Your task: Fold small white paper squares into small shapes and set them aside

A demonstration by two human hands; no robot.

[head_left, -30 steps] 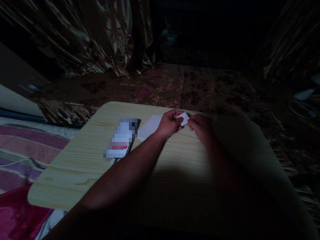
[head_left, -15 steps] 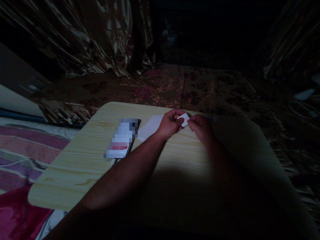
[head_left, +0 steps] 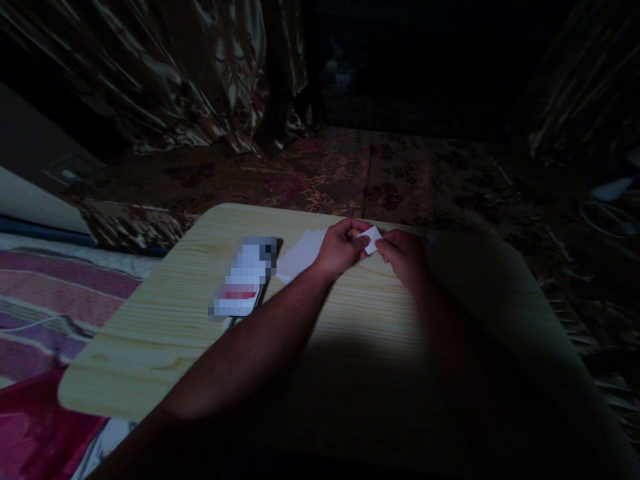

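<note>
A small white piece of paper (head_left: 371,238), folded or cut to a square-like shape, is pinched between both hands above the far part of the table. My left hand (head_left: 341,248) grips its left side, thumb on top. On the other side, my right hand (head_left: 401,252) pinches the right edge between thumb and curled fingers. White paper sheets (head_left: 301,255) lie on the table just left of my left hand, partly covered by it. Dim light hides the fingertips beneath the small paper.
A phone with a blurred-out screen (head_left: 245,277) lies on the light wooden table (head_left: 145,333), left of the sheets. Patterned curtains (head_left: 225,73) and a brown floral cloth (head_left: 330,173) are behind. Striped bedding (head_left: 65,287) is at left, a white cable (head_left: 607,217) at far right.
Almost nothing differs. The small white paper has turned or shifted very slightly in my fingers, and both hands keep their pinch.
</note>
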